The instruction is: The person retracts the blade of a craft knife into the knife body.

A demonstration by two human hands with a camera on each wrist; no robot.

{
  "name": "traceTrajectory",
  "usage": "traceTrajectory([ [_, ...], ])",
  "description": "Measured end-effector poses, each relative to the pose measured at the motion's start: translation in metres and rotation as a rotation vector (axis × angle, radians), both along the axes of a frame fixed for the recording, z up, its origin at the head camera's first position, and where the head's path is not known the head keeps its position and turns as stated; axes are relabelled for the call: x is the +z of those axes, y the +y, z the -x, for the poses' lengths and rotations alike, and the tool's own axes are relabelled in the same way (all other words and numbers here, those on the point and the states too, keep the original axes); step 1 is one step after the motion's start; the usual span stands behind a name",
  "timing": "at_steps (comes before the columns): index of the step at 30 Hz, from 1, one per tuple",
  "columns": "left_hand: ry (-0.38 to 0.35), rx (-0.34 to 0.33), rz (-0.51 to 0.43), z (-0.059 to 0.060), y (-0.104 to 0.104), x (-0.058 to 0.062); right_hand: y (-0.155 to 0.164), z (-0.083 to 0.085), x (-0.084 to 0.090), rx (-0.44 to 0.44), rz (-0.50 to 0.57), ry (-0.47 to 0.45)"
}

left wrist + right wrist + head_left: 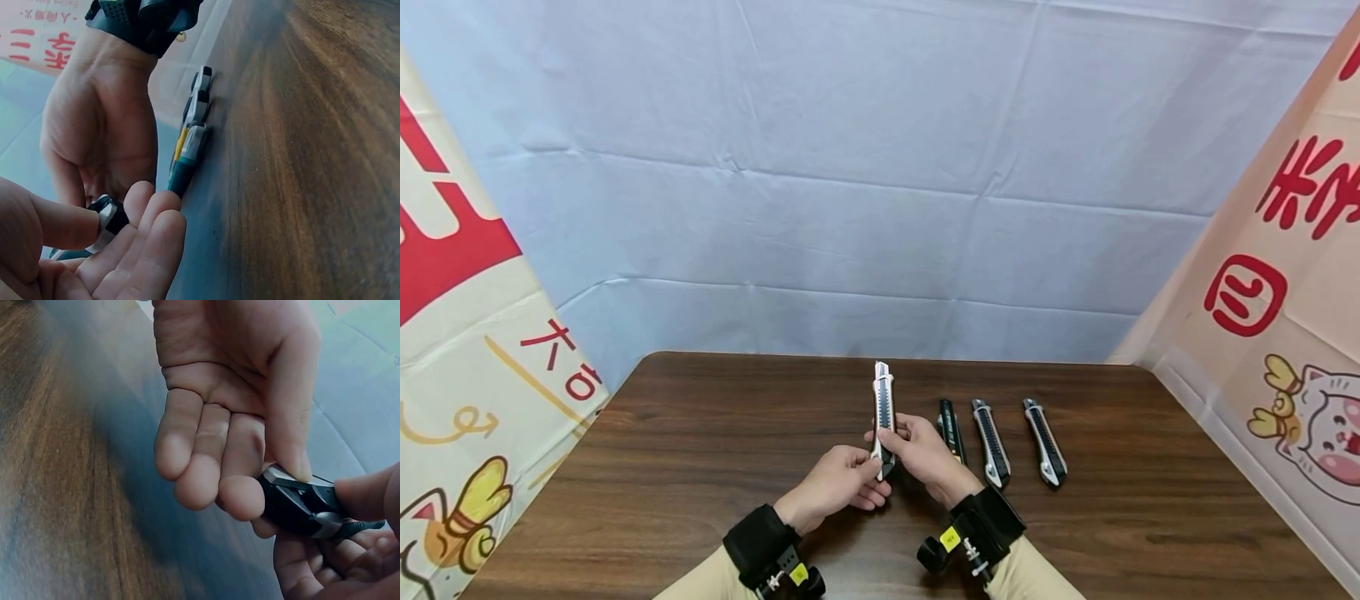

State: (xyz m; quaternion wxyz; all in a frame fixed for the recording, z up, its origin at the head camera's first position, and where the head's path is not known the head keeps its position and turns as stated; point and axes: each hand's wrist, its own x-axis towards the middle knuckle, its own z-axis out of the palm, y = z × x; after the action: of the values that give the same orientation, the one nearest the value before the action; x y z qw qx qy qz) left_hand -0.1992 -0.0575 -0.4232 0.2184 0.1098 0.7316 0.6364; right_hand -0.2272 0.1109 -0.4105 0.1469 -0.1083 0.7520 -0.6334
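Both hands are pinching one utility knife point(883, 412) upright: left hand point(838, 483) and right hand point(925, 454) at its base. Three more knives point(992, 433) are lying just beside them on the tabletop point(700, 450).

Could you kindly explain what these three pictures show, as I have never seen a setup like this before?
There is no machine here: a person works with bare hands and wears three cameras. The wide picture comes from the head; the two close ones come from the wrist straps. The left hand and right hand together hold a silver and black utility knife upright, the left pinching its black lower end. Three more black and silver utility knives lie in a row on the dark brown wooden table. Pale cloth hangs behind.
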Motion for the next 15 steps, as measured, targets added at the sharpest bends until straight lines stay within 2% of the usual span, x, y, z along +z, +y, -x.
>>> traceTrajectory([
  [9, -0.036, -0.013, -0.046, 0.0000, -0.0034, -0.0009, -0.0014, 0.0022, -0.0013, -0.062, 0.007, -0.021],
  [15, -0.039, 0.006, -0.080, -0.0007, -0.0028, 0.0005, -0.0025, 0.0008, -0.0008, -0.094, 0.025, -0.027],
])
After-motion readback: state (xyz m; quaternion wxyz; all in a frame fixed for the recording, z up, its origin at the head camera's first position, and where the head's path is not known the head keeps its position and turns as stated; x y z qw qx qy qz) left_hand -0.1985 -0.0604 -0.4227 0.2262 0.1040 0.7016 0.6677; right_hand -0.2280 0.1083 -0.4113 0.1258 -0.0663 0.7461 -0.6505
